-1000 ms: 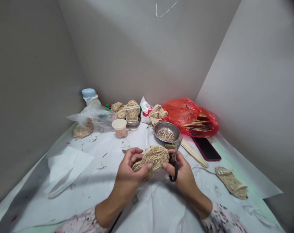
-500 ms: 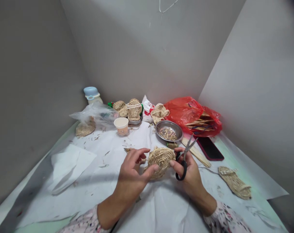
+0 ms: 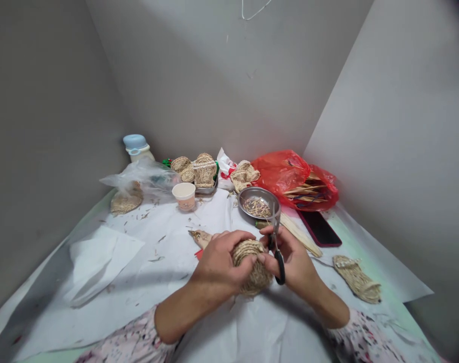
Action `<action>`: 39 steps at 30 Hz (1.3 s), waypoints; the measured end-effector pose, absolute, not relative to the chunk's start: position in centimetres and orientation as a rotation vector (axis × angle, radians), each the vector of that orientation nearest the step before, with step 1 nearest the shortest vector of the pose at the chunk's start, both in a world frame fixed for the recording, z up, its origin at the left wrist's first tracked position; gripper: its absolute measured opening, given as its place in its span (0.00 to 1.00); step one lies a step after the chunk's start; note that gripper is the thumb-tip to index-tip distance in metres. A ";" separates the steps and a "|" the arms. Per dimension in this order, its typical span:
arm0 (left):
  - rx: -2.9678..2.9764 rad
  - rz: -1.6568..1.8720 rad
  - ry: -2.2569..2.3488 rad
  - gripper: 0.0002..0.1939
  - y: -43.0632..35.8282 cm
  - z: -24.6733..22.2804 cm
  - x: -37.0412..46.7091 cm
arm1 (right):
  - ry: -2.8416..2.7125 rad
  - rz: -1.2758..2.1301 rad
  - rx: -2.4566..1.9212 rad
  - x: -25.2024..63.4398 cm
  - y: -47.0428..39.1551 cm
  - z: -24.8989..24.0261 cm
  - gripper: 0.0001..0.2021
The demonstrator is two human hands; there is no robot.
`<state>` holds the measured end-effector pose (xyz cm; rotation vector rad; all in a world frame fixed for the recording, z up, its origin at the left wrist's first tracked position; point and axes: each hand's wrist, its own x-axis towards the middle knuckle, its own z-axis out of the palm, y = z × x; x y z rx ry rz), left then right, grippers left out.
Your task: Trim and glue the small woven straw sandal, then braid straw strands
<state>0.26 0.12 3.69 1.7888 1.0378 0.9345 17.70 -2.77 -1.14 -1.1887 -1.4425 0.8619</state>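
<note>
A coiled piece of braided straw (image 3: 254, 282) is held low over the white-covered table, between both hands. My left hand (image 3: 225, 259) wraps round its left side, thumb across the front. At its right edge, the thumb and fingers of my right hand (image 3: 292, 259) pinch the straw. Black-handled scissors (image 3: 280, 267) hang on that same hand, their blades pointing up and away from the piece. Just behind my left hand lies a pale pointed thing (image 3: 199, 238) with a bit of red beside it, partly covered.
A metal bowl (image 3: 259, 204) holds straw clippings. Behind it sits a red plastic bag (image 3: 286, 174) with straw strips. A phone (image 3: 320, 228) and a small woven slipper (image 3: 357, 280) lie to the right. A paper cup (image 3: 184, 196), woven pieces (image 3: 204, 170) and a clear bag (image 3: 144, 176) stand farther back.
The coiled piece has been tilted, so its rim now faces up instead of its flat spiral. Both hands have closed in round it, and the scissors have turned more upright.
</note>
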 end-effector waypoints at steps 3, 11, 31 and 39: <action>1.576 1.000 1.075 0.11 0.7 3.5 -0.2 | -1.555 0.600 -1.335 18.5 -2.8 -0.1 0.20; 1.116 1.190 1.065 0.19 2.0 3.1 -1.0 | -1.998 -0.321 -1.541 20.5 -3.3 1.2 0.22; 0.972 1.236 1.017 0.21 3.0 0.5 -0.5 | -2.062 -0.205 -1.700 18.5 -1.6 -0.1 0.21; 1.013 1.211 1.023 0.20 3.1 0.2 -0.7 | -1.975 0.081 -1.798 18.5 -2.2 0.4 0.21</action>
